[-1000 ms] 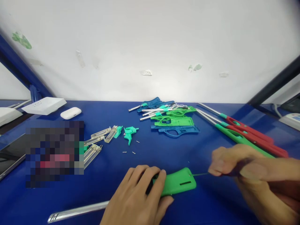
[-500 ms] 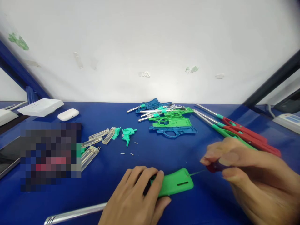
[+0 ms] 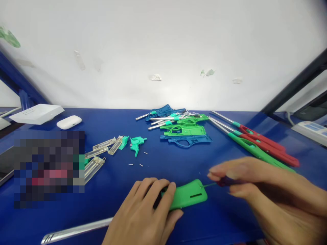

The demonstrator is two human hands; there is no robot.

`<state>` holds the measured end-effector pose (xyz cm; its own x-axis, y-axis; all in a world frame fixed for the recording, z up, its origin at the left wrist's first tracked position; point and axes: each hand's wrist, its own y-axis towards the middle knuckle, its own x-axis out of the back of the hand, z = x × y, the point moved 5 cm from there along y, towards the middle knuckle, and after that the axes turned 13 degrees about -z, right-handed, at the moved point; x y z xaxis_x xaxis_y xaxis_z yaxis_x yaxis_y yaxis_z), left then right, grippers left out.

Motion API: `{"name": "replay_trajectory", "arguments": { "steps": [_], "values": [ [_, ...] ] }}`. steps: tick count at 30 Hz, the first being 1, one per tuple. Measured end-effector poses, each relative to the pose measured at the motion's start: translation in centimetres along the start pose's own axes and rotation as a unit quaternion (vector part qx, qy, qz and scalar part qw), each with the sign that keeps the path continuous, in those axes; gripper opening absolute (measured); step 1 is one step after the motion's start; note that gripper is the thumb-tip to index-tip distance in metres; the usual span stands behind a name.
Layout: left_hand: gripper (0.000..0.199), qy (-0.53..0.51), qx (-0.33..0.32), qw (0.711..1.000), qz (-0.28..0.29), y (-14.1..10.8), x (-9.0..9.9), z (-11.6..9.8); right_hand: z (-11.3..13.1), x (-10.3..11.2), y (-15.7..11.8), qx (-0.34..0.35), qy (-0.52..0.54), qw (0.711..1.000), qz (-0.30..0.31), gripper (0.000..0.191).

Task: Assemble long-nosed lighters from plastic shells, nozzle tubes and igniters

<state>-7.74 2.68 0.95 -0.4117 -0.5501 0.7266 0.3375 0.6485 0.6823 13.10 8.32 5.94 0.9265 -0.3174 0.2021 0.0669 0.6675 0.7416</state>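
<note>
My left hand (image 3: 145,211) is wrapped over a green lighter body (image 3: 189,195), pressing it to the blue table. A silver tube (image 3: 76,231) sticks out to the left from under that hand. At the right, my right hand (image 3: 258,190) pinches the dark red handle of a screwdriver (image 3: 221,181). Its thin shaft reaches the hole near the right end of the green body. Whether the tip sits inside a screw cannot be made out. Several small screws (image 3: 141,165) lie beyond my left hand.
Green and blue half shells (image 3: 190,140) with silver tubes lie at the back. Red and green lighters (image 3: 268,146) are at the right. Clear tanks (image 3: 94,166), teal pieces (image 3: 138,144) and a white case (image 3: 68,122) are at the left.
The view has shifted slightly, so most things appear a little further left. My right hand and the screwdriver have moved slightly left, and the fingers have turned around the handle.
</note>
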Motion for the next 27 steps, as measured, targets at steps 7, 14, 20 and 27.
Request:
{"name": "replay_trajectory", "arguments": {
  "steps": [7, 14, 20, 27],
  "values": [
    [0.032, -0.001, -0.006, 1.0, -0.016, -0.1, 0.2, -0.1, 0.5, -0.4, 0.1, -0.026, 0.071, 0.997, -0.024, 0.023],
    [0.033, 0.002, -0.008, 1.0, -0.03, 0.1, 0.2, 0.0, 0.0, 0.4, 0.1, -0.015, 0.079, 0.995, -0.067, 0.022],
    [0.032, 0.006, -0.007, 0.999, -0.032, 0.2, 0.0, -0.2, -4.3, 5.0, 1.2, -0.084, 0.028, 0.976, -0.201, 0.021],
    [0.026, -0.018, 0.007, 1.0, -0.018, -1.0, 0.0, 0.1, -6.1, 3.4, -0.2, -0.078, -0.143, 0.987, 0.001, 0.023]
  ]
}}
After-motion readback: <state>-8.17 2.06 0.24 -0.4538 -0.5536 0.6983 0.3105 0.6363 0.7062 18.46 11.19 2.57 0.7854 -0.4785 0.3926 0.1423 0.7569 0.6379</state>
